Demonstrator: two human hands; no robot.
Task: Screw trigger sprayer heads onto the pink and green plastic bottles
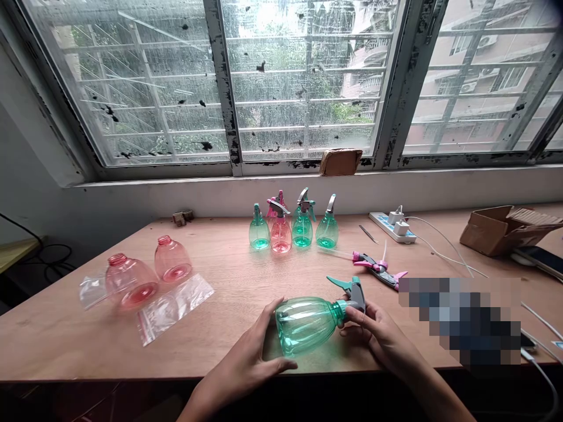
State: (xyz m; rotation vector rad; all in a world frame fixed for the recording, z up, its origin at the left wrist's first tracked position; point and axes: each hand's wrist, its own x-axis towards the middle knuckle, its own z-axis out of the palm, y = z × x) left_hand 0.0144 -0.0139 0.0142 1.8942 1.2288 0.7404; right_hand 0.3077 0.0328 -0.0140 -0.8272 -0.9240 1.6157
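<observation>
A clear green spray bottle [305, 325] is tilted on its side above the table's front edge, its base toward the left. My right hand [373, 331] is closed around its neck, just under the grey and teal trigger head [354, 293]. At the base, my left hand [253, 346] is spread, with the thumb stretched out just below the bottle and the fingers by its upper left edge. Some left fingertips are hidden behind the bottle. Beyond the right hand lies a loose pink and grey trigger head [380, 269] with a clear tube.
Several green and pink spray bottles [281, 234] stand near the wall. Two pink bottles without heads [171, 261] and clear plastic bags [176, 308] are at left. A power strip [391, 227], tweezers [368, 234], a cardboard box [492, 231] and cables are at right.
</observation>
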